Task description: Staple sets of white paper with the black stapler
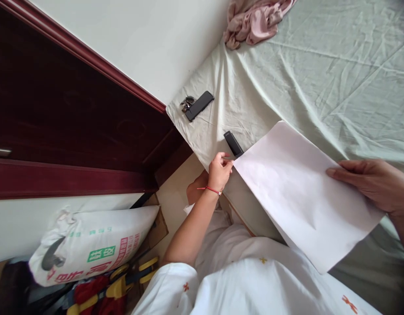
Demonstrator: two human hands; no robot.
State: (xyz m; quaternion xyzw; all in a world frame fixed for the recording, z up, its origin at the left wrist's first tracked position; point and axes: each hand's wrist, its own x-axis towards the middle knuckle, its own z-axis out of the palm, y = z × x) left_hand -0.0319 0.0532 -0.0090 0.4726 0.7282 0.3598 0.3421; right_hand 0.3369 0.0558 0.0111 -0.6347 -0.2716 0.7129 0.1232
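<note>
White paper sheet (pixel 307 188): held in the air over the near edge of a pale green bedsheet (pixel 326 74), tilted, part of it above the wearer's white shirt (pixel 247 284). Left hand (pixel 220 173), red bracelet (pixel 211 189) at the wrist, has thumb and fingers drawn together at the sheet's left corner. Right hand (pixel 374 181) grips the right-hand edge, thumb on the upper face; its other fingers are partly hidden by the paper.

Obstructions: a black bar-shaped object (pixel 233 142) lies on the bedsheet just beyond the left fingertips; the paper's corner overlaps its near end, so its full length cannot be told. The paper also hides part of the bed edge.

Surroundings: farther up, near the bed's corner, a flat black phone-like object (pixel 199 106) lies touching or just beside a bunch of keys (pixel 187 103). A crumpled pink cloth (pixel 252 22) lies at the far end, by the white wall (pixel 132 43). Left side: dark red cabinet (pixel 73 87); below it a white printed sack (pixel 103 245) leaning near a cardboard box (pixel 161 227), with yellow parts (pixel 118 287) in front
</note>
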